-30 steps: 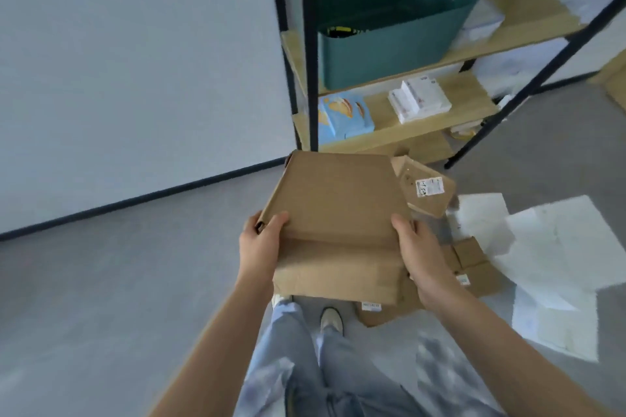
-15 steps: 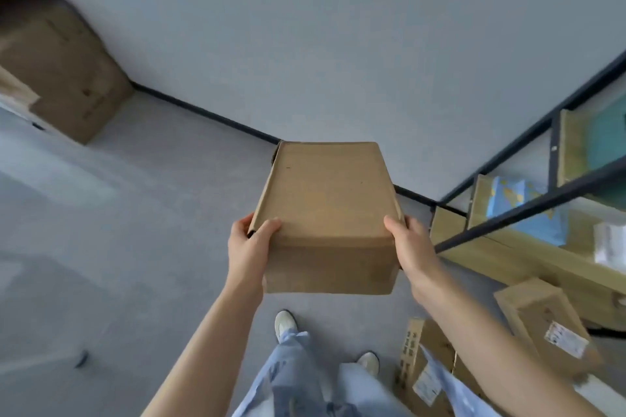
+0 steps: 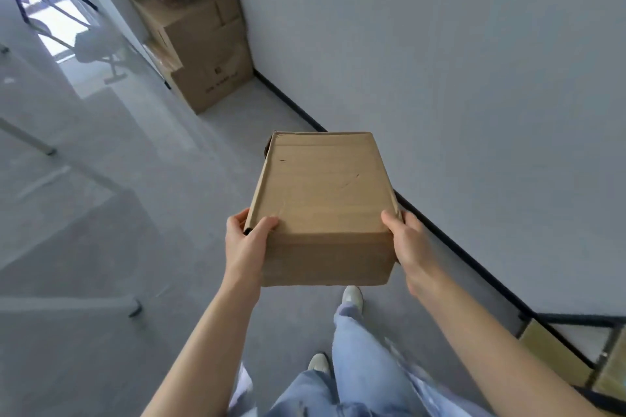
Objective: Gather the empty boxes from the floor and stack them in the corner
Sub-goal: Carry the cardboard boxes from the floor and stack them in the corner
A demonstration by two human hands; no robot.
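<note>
I carry a closed brown cardboard box (image 3: 323, 200) at waist height in front of me. My left hand (image 3: 245, 244) grips its near left corner, thumb on the lid. My right hand (image 3: 408, 244) grips the near right corner the same way. Ahead at the upper left, a stack of brown cardboard boxes (image 3: 200, 34) stands in the corner against the white wall; the top one has an open flap.
Grey floor runs from my feet to the corner stack. A glass partition (image 3: 84, 54) with thin table legs (image 3: 34, 142) lies to the left. The white wall with a black baseboard (image 3: 440, 234) runs along the right. A shelf corner (image 3: 582, 349) sits at lower right.
I have turned left, away from the shelf and the boxes on the floor. The corner stack has moved further into view. Both hands keep the same grip on the box.
</note>
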